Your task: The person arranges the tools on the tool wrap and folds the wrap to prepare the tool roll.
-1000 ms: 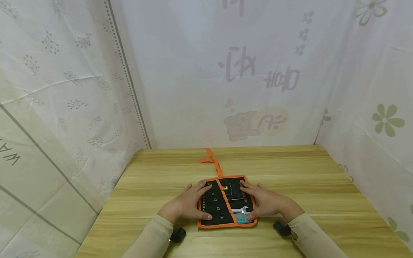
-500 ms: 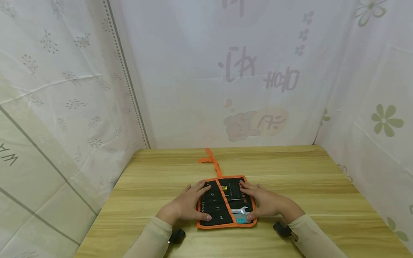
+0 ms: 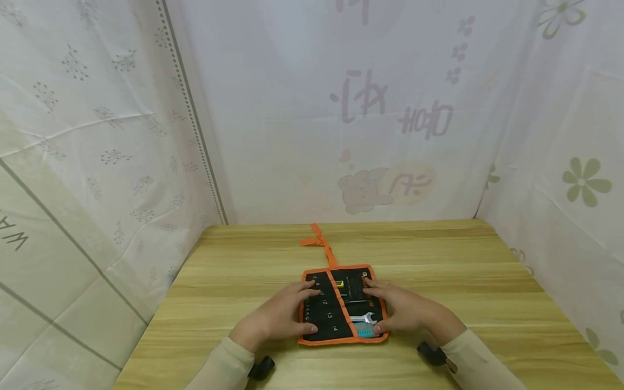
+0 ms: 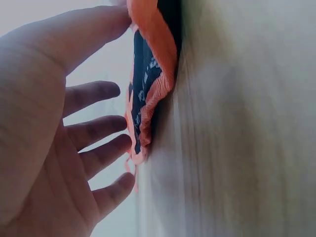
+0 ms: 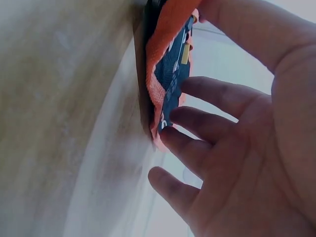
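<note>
A black tool pouch [image 3: 317,314] with orange trim lies unfolded on the wooden table, its left pocket printed with size numbers. In its right part sit a silver wrench [image 3: 363,318], a teal-handled tool [image 3: 364,330] and a small yellow-marked item [image 3: 339,284]. My left hand [image 3: 278,317] spreads over the pouch's left edge, thumb and fingertips at the black cloth. On the opposite edge my right hand [image 3: 404,309] lies with fingers extended, its thumb beside the teal handle. Both wrist views show the fingers long and apart near the orange border [image 4: 158,94].
An orange tie strap [image 3: 326,249] runs from the pouch toward the table's back edge. Black wrist devices [image 3: 261,368] sit under both forearms. Patterned curtains [image 3: 292,108] enclose the table [image 3: 234,254] at the back and both sides.
My left hand has drawn back slightly toward me and left, uncovering more numbers at the pouch's upper left. My right hand has shifted a little toward me. The pouch stays in place.
</note>
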### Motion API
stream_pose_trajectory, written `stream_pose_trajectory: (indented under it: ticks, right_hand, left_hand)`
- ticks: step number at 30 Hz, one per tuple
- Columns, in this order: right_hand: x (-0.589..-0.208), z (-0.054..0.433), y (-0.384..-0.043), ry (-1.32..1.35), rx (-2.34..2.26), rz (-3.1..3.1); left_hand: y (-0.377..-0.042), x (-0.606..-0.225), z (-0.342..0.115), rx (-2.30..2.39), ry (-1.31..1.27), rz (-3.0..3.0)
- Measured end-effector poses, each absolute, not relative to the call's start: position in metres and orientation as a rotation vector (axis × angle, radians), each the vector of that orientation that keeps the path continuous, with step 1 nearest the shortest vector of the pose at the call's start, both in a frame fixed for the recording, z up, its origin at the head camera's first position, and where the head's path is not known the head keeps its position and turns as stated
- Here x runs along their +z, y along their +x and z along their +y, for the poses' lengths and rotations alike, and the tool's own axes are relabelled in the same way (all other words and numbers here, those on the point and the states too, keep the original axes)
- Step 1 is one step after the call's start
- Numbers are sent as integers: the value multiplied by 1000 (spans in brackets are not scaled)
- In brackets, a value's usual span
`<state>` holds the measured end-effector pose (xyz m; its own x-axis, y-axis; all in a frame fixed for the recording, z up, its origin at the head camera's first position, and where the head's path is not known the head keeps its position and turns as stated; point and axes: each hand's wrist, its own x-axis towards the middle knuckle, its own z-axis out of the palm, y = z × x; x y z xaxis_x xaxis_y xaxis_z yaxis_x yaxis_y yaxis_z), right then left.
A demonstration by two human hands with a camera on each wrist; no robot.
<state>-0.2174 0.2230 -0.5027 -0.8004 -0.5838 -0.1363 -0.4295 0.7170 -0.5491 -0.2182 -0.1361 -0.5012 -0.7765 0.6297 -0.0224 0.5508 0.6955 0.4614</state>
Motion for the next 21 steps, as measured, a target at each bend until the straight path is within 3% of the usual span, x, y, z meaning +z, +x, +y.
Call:
stream_pose_trajectory:
  ticks: [21]
  right_hand:
    - [-502, 221, -189, -856, -724, 2623]
  left_hand:
    - [-190, -500, -142, 513, 1029, 2794]
